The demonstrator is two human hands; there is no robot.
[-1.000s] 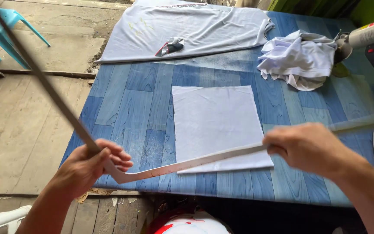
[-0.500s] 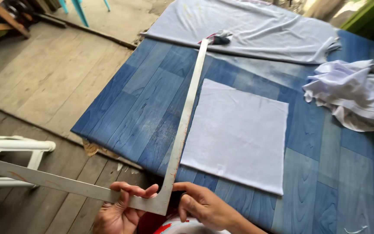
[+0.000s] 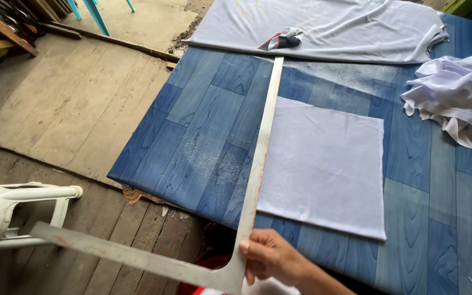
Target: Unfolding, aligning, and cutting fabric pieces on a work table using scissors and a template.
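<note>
Only 1 hand (image 3: 271,258) now in view at the bottom centre, fingers curled on the corner of the L-shaped metal square (image 3: 260,164); which hand, not clear. Half a second ago 2 hands held that corner. Long arm lying up the frame from bottom centre toward the top, along the left edge of the square white cloth (image 3: 323,166). Short arm jutting left over the floorboards. Blue table (image 3: 203,136) beneath. Grey fabric (image 3: 323,24) across the top, crumpled white cloth (image 3: 457,98) upper right, white plastic chair (image 3: 6,210) lower left.
</note>
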